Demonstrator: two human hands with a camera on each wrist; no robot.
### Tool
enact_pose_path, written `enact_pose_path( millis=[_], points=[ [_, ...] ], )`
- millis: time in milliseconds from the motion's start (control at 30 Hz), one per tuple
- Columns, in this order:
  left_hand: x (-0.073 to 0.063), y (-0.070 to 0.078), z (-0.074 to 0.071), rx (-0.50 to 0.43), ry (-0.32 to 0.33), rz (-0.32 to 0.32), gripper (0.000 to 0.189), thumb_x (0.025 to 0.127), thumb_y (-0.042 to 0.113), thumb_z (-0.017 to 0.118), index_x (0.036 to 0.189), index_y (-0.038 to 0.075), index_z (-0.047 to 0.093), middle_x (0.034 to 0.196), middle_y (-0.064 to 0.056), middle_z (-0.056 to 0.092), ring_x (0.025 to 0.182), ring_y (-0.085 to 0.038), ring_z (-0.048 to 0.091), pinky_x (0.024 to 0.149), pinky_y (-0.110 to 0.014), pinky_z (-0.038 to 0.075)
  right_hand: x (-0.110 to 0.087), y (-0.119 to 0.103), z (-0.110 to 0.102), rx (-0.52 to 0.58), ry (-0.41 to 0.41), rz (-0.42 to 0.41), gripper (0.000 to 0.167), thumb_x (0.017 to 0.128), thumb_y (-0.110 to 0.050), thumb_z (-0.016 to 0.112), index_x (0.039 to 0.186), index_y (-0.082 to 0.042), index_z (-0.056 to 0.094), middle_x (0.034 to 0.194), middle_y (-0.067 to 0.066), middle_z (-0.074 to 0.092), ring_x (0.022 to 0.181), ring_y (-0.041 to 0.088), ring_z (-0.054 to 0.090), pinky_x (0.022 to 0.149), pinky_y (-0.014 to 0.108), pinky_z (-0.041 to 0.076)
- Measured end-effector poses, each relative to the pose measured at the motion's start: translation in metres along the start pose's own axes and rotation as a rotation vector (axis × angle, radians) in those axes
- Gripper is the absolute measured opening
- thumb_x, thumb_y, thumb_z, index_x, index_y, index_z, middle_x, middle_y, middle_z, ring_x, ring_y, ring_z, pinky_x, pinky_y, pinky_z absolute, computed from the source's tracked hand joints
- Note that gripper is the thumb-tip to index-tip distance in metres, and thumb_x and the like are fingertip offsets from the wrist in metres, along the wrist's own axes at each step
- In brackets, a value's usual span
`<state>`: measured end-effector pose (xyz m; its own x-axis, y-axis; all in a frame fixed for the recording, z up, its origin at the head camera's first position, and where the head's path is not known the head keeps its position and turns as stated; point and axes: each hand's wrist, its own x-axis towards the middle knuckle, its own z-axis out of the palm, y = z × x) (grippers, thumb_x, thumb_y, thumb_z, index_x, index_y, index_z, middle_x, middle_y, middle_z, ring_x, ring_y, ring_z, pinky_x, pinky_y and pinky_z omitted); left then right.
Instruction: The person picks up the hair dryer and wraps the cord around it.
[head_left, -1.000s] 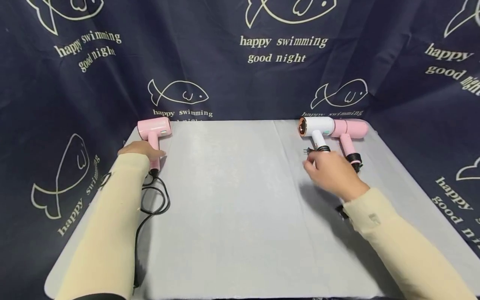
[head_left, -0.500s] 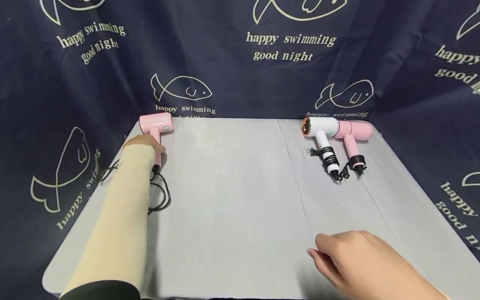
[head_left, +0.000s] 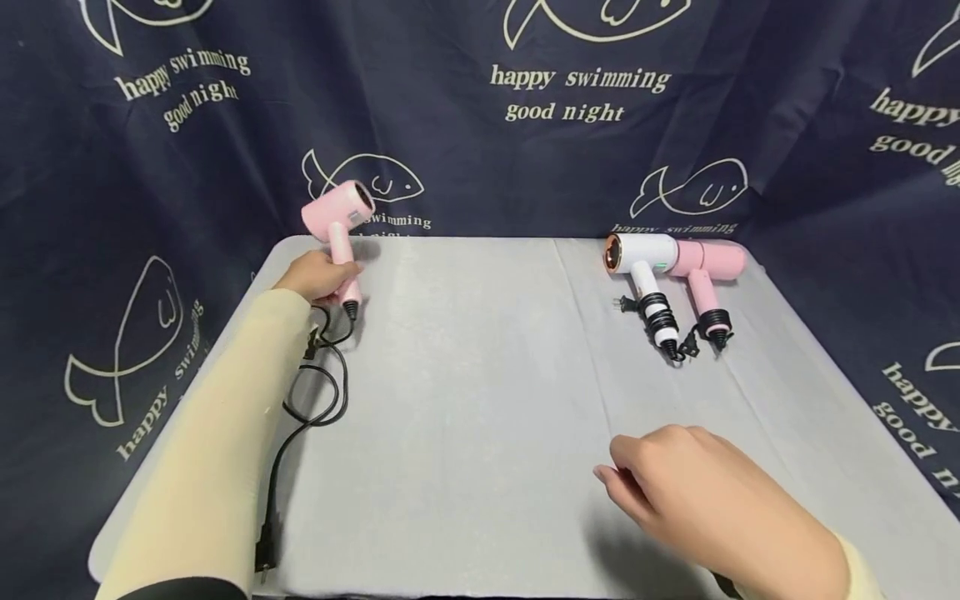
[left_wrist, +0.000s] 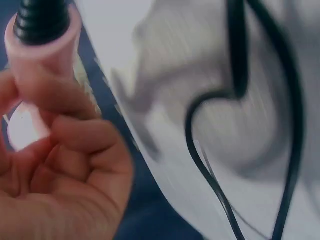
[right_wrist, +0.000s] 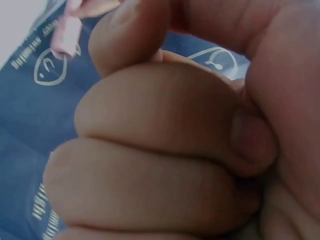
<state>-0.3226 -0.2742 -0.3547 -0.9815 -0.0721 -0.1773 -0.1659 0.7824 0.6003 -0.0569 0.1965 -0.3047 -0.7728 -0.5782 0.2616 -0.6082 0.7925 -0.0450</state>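
Observation:
My left hand [head_left: 311,276] grips the handle of a pink hair dryer [head_left: 336,212] at the far left. The dryer is tilted, its barrel raised against the curtain above the table's back edge. In the left wrist view, fingers curl round the pink handle [left_wrist: 59,59] just by its black cord sleeve. The dryer's black cord [head_left: 343,393] trails loosely over the cloth beside the forearm, down to a plug [head_left: 266,546] near the front edge. My right hand [head_left: 697,492] hovers over the front right with curled fingers, and the right wrist view shows nothing held in them.
A white hair dryer [head_left: 643,253] and another pink hair dryer [head_left: 716,260] lie side by side at the back right, cords wound round their handles. A light grey cloth covers the table [head_left: 465,375]. A dark blue curtain [head_left: 487,183] surrounds the back and sides.
My right hand has drawn back from the white hair dryer toward the front edge. My left hand has lifted and tilted the pink hair dryer, moving it slightly right; its cord follows.

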Motion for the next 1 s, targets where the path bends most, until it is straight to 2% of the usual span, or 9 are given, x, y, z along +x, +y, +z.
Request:
enact_pose_path(
  millis=[67, 167, 333, 467, 600, 667, 767, 867, 1000],
  points=[
    [-0.005, 0.014, 0.009, -0.06, 0.055, 0.044, 0.05, 0.096, 0.053, 0.062, 0.1, 0.003, 0.066, 0.076, -0.004, 0.067, 0.06, -0.012, 0.064, 0.058, -0.027, 0.051, 0.006, 0.002, 0.003, 0.005, -0.03, 0.011, 0.051, 0.089, -0.028, 0.074, 0.059, -0.03, 0.032, 0.054, -0.019, 0.021, 0.049, -0.001, 0.021, 0.049, 0.02, 0.024],
    [-0.013, 0.037, 0.023, -0.108, 0.139, 0.109, 0.05, 0.096, 0.054, 0.063, 0.1, 0.005, 0.07, 0.083, -0.007, 0.069, 0.064, -0.014, 0.066, 0.06, -0.028, 0.052, 0.015, 0.006, 0.009, 0.034, -0.076, 0.019, 0.049, 0.091, -0.031, 0.073, 0.059, -0.029, 0.036, 0.052, -0.018, 0.026, 0.048, 0.0, 0.026, 0.049, 0.021, 0.028],
    [-0.033, 0.066, 0.042, -0.21, 0.195, 0.214, 0.047, 0.094, 0.055, 0.068, 0.097, 0.008, 0.071, 0.08, -0.006, 0.069, 0.065, -0.016, 0.07, 0.059, -0.029, 0.058, 0.045, 0.024, 0.029, 0.135, -0.09, -0.036, 0.033, 0.094, -0.035, 0.072, 0.067, -0.033, 0.052, 0.057, -0.021, 0.04, 0.053, 0.0, 0.039, 0.054, 0.023, 0.037],
    [-0.055, 0.085, 0.052, -0.274, 0.166, 0.307, 0.044, 0.093, 0.052, 0.072, 0.098, 0.008, 0.072, 0.076, -0.007, 0.069, 0.063, -0.017, 0.073, 0.059, -0.031, 0.061, 0.078, 0.044, 0.053, 0.206, 0.006, -0.034, 0.016, 0.095, -0.032, 0.069, 0.08, -0.03, 0.065, 0.066, -0.018, 0.049, 0.059, 0.002, 0.046, 0.057, 0.025, 0.04],
    [-0.075, 0.106, 0.063, -0.354, 0.095, 0.38, 0.04, 0.092, 0.047, 0.075, 0.1, 0.007, 0.073, 0.076, -0.009, 0.069, 0.063, -0.02, 0.074, 0.059, -0.034, 0.062, 0.104, 0.055, 0.065, 0.307, 0.085, 0.003, 0.012, 0.097, -0.033, 0.069, 0.091, -0.023, 0.068, 0.075, -0.011, 0.058, 0.067, 0.008, 0.054, 0.063, 0.027, 0.046],
    [-0.086, 0.117, 0.068, -0.401, 0.053, 0.395, 0.04, 0.092, 0.047, 0.076, 0.099, 0.007, 0.073, 0.077, -0.009, 0.069, 0.064, -0.021, 0.075, 0.06, -0.035, 0.063, 0.116, 0.056, 0.066, 0.382, 0.091, 0.031, 0.019, 0.097, -0.036, 0.07, 0.103, -0.018, 0.068, 0.085, -0.006, 0.065, 0.077, 0.011, 0.062, 0.07, 0.031, 0.051],
    [-0.101, 0.135, 0.075, -0.471, -0.001, 0.427, 0.038, 0.091, 0.045, 0.077, 0.098, 0.008, 0.073, 0.078, -0.011, 0.07, 0.066, -0.023, 0.076, 0.061, -0.037, 0.063, 0.132, 0.052, 0.065, 0.52, 0.075, 0.073, 0.042, 0.096, -0.042, 0.07, 0.126, -0.013, 0.062, 0.104, 0.0, 0.072, 0.095, 0.017, 0.069, 0.083, 0.039, 0.057],
    [-0.115, 0.152, 0.079, -0.433, 0.026, 0.489, 0.036, 0.091, 0.048, 0.076, 0.092, 0.012, 0.073, 0.076, -0.006, 0.07, 0.067, -0.017, 0.072, 0.06, -0.031, 0.059, 0.145, 0.041, 0.061, 0.616, 0.092, 0.084, 0.058, 0.096, -0.044, 0.07, 0.14, -0.012, 0.051, 0.11, 0.001, 0.074, 0.097, 0.017, 0.071, 0.086, 0.042, 0.058],
    [-0.127, 0.171, 0.075, -0.296, 0.129, 0.575, 0.036, 0.092, 0.052, 0.072, 0.084, 0.017, 0.071, 0.073, 0.002, 0.069, 0.068, -0.015, 0.061, 0.057, -0.032, 0.047, 0.155, 0.026, 0.058, 0.522, 0.237, 0.032, 0.042, 0.101, -0.042, 0.061, 0.126, -0.009, 0.054, 0.083, -0.001, 0.065, 0.069, 0.015, 0.062, 0.061, 0.035, 0.051]
  ],
)
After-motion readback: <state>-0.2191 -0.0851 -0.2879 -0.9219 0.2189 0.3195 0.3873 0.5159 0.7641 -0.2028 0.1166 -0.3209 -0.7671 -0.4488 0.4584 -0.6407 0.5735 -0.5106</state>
